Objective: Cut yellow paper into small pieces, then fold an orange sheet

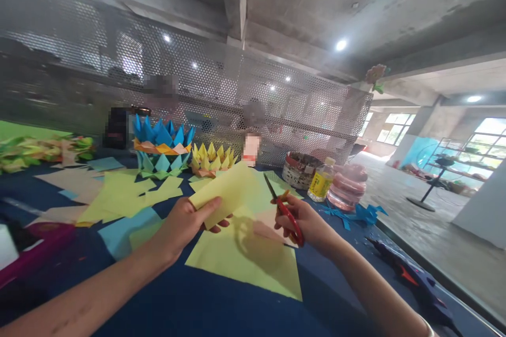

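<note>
above a loose sheet [253,271], the left hand [192,221] pinches yellow paper [227,187] under its thumb, probably to steady it. the right hand [302,216] curls round the scissors [288,214] (points aimed away), near that paper.

Your dark blue worktop [158,300] is carrying a yellow sheet [249,269], loose papers [116,195] to your left and a yellow paper crown [213,159] farther back; on your right, a bottle [321,182], blue scraps [366,215] and a glue gun [419,284] are resting.
</note>
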A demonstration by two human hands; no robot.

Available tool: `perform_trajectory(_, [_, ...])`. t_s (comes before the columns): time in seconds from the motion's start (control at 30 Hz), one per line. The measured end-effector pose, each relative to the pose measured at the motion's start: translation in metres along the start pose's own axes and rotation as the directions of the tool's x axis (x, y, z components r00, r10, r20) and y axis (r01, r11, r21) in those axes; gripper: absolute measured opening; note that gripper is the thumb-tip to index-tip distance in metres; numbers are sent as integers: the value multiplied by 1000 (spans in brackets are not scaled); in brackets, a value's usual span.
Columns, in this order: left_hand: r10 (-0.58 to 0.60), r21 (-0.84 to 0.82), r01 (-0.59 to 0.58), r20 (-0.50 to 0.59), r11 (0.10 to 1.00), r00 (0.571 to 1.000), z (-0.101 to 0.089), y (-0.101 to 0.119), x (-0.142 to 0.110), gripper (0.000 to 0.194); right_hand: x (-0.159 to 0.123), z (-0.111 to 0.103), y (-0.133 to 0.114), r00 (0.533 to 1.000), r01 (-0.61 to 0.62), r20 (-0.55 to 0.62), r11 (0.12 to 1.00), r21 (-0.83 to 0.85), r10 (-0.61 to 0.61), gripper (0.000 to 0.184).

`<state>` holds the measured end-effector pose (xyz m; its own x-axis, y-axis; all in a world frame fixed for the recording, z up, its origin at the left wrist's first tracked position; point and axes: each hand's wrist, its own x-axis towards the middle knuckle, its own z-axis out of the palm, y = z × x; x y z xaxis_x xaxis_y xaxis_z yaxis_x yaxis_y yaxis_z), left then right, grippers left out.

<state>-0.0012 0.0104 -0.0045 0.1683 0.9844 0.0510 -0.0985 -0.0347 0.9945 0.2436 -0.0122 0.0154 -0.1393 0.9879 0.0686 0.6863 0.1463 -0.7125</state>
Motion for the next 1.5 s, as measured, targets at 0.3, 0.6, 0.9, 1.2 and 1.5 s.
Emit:
perform_trajectory(0.3, [87,-68,-95,-115,993,990,-3,-5,4,24,-17,24,-20,978,86,149,931,356,-147,42])
perform_trajectory(0.6, [103,-43,-108,-111,993,988,1,0,-2,28,-26,29,-31,964,118,204,960,253,-172,49])
perform_trajectory(0.9, [53,-36,-54,-19,998,998,4,-3,-7,30,-26,30,-28,950,151,241,969,194,-197,48])
perform_trajectory(1.2, [11,-1,-11,-2,1000,1000,6,2,-13,28,-25,31,-26,956,130,234,972,194,-174,48])
perform_trajectory(1.5, [-32,1,32,12,999,999,7,4,-15,32,-25,31,-26,959,134,221,969,210,-180,50])
